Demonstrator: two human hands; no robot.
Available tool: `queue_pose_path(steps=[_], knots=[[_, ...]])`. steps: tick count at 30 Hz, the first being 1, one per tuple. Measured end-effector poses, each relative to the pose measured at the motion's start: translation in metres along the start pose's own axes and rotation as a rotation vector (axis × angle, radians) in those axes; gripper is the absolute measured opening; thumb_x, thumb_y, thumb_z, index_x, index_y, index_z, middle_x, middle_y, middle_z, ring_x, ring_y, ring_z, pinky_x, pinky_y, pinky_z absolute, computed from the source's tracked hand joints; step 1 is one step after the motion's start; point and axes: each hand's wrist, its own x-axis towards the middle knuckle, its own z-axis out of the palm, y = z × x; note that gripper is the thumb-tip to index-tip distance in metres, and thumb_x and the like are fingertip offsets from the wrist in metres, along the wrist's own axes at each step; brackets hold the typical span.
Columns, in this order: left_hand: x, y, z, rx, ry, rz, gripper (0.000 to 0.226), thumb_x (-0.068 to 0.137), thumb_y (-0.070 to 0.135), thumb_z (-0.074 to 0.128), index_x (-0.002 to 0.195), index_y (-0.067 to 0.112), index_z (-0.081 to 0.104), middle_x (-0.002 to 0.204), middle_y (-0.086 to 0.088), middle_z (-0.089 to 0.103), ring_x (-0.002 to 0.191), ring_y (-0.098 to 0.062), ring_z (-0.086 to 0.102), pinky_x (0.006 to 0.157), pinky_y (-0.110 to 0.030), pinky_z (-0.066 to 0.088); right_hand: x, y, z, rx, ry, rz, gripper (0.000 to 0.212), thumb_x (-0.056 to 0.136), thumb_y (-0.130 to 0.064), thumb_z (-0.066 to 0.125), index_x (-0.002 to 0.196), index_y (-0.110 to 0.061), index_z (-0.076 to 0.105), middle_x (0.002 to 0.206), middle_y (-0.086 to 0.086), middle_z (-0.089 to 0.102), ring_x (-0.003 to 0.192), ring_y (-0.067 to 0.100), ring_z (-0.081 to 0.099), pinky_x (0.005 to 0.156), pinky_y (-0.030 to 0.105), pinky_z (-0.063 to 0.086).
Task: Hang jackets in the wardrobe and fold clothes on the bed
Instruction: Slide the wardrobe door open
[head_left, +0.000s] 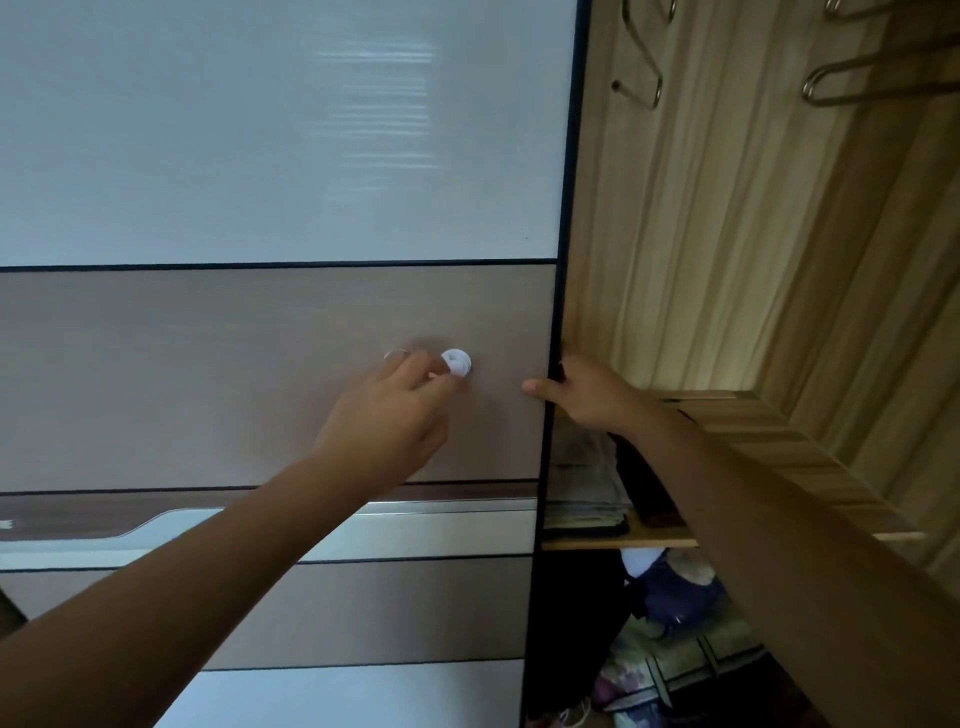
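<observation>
L hand (387, 415) pinches 1 white knob (456, 362), R hand (582, 392) grips edge of 1 wardrobe door (260, 374).

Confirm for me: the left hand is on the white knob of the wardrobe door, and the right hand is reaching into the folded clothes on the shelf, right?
Not quite: the right hand grips the wardrobe door by its right edge, above the folded clothes, not in them. The left hand is on the white knob, as the head view shows.
</observation>
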Motion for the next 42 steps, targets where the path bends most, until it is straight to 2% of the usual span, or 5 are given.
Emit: queue_pose_path(steps=[7,26,30,36,42], knots=[[0.034,-0.006,0.006,0.350,0.027,0.149,0.093,0.075,0.033,0.080,0.155,0.020,0.035,0.165,-0.022,0.014,0.153,-0.039,0.013,0.117,-0.066,0.018,-0.031,0.041,-0.044,0.033,0.091,0.073,0.057,0.102,-0.045,0.056,0.153,-0.030,0.036,0.141,-0.005,0.054,0.117,0.012,0.054,0.084,0.033,0.054],[0.164,0.140,0.093,0.462,0.073,0.395,0.133,0.053,0.042,0.093,0.161,0.021,0.018,0.167,-0.019,-0.001,0.155,-0.036,0.003,0.118,-0.067,0.007,-0.106,0.199,-0.187,0.115,0.290,0.256,0.082,0.090,-0.068,0.055,0.155,-0.021,0.038,0.147,-0.006,0.054,0.131,0.012,0.054,0.108,0.030,0.042],[0.190,0.181,0.110,0.456,0.114,0.412,0.133,0.050,0.041,0.095,0.160,0.019,0.022,0.167,-0.020,0.001,0.155,-0.036,0.006,0.118,-0.067,0.005,-0.128,0.236,-0.203,0.077,0.357,0.269,0.057,0.102,-0.042,0.056,0.153,-0.022,0.038,0.144,-0.008,0.053,0.128,0.011,0.052,0.111,0.032,0.041],[0.226,0.241,0.132,0.451,0.118,0.417,0.130,0.052,0.041,0.093,0.159,0.018,0.023,0.167,-0.020,0.002,0.154,-0.037,0.006,0.118,-0.066,-0.001,-0.147,0.285,-0.221,0.142,0.510,0.369,0.083,0.083,-0.064,0.065,0.149,-0.024,0.036,0.137,-0.004,0.058,0.120,0.018,0.059,0.103,0.044,0.052],[0.258,0.290,0.147,0.437,0.116,0.427,0.130,0.054,0.040,0.093,0.160,0.017,0.021,0.167,-0.021,0.000,0.154,-0.038,0.003,0.117,-0.066,-0.006,-0.162,0.302,-0.240,0.081,0.609,0.467,0.085,0.094,-0.042,0.068,0.156,-0.011,0.019,0.139,0.004,0.053,0.122,0.026,0.058,0.100,0.041,0.051]])
